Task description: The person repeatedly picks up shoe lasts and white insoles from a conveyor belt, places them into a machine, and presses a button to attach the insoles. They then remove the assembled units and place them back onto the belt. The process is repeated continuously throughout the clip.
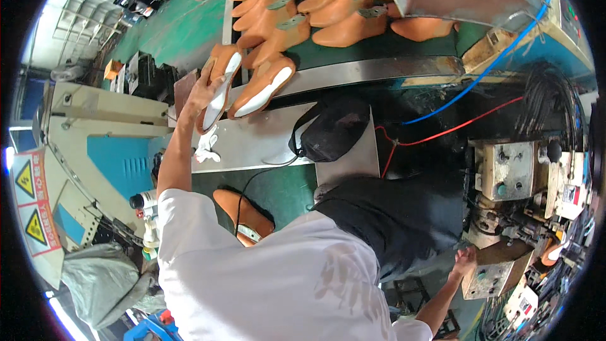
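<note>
The left hand grips an orange shoe form with a white sole at the conveyor's near edge — one like it lies beside it, rows more behind. The right hand rests on a machine block; its fingers' grip cannot be told.

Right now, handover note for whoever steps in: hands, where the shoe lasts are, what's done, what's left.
Left hand: raised at the belt edge, gripping an orange shoe last with white insole.
Right hand: low at the person's right, resting on the grey machine block; holds nothing.
Second insoled last lies on the conveyor beside the held one. Rows of bare orange lasts fill the belt behind. One more last sits low by the person's body.
Done: two lasts carry insoles. Left: the rows behind show none.
</note>
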{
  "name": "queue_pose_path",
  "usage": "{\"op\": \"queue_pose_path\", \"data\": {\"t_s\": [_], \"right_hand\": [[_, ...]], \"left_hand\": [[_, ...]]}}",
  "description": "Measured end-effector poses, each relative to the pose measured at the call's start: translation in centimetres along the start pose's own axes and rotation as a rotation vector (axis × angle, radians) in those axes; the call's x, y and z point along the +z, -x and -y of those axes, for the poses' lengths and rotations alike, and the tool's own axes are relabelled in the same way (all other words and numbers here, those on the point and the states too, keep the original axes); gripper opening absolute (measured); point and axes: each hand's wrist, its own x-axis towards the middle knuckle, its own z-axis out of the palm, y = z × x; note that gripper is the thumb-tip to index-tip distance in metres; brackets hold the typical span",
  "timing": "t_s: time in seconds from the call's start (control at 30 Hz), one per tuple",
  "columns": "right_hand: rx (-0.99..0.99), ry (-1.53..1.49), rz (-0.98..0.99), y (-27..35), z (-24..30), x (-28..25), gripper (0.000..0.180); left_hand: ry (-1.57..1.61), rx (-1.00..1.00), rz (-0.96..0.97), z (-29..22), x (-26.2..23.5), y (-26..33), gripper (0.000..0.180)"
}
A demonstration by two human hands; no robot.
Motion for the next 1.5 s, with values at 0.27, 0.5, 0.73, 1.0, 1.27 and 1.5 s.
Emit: {"op": "queue_pose_path", "data": {"t_s": [0.27,0.5,0.73,1.0,1.27,1.5], "right_hand": [[0.002,0.16,0.013,2.5,9.9,2.8,0.055],[-0.079,0.218,0.073,1.4,11.9,5.7,0.051],[-0.093,0.163,0.109,3.2,10.7,8.2,0.049],[-0.177,0.125,0.086,2.7,5.0,8.0,0.042],[-0.31,0.102,0.075,-0.8,2.9,10.2,0.037],[-0.326,-0.129,0.121,4.3,6.8,16.7,0.035]], "left_hand": [[0.125,-0.117,0.084,6.9,6.9,5.3,0.087],[0.372,-0.352,0.275,8.8,8.9,9.1,0.089],[0.649,-0.856,0.157,21.5,3.2,22.3,0.061],[1.047,-0.979,0.228,18.5,12.9,38.3,0.053],[0.823,-1.177,-0.424,15.1,13.7,30.2,0.068],[0.606,-0.337,-0.215,11.5,1.9,23.7,0.056]]}}
